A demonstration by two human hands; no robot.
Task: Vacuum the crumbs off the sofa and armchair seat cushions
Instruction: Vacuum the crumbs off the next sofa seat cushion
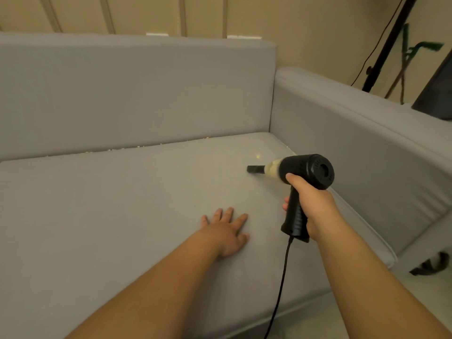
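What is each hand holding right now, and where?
Right hand grips the handheld vacuum by its pistol handle. Left hand holds nothing, resting flat on the seat cushion.

Dim, warm, yellowish room light; soft shadows lie under the forearms on the sofa. Everything looks slightly soft, and straight lines bow toward the edges.

It looked like a room in a home, most likely a living room; a big grey sofa filled most of the view, with a flat seat cushion, a tall back and a padded armrest; small pale crumbs lay on the cushion; the wall behind was cream with upright panel lines; a dark stand with a thin cable stood in the corner; the floor was pale.
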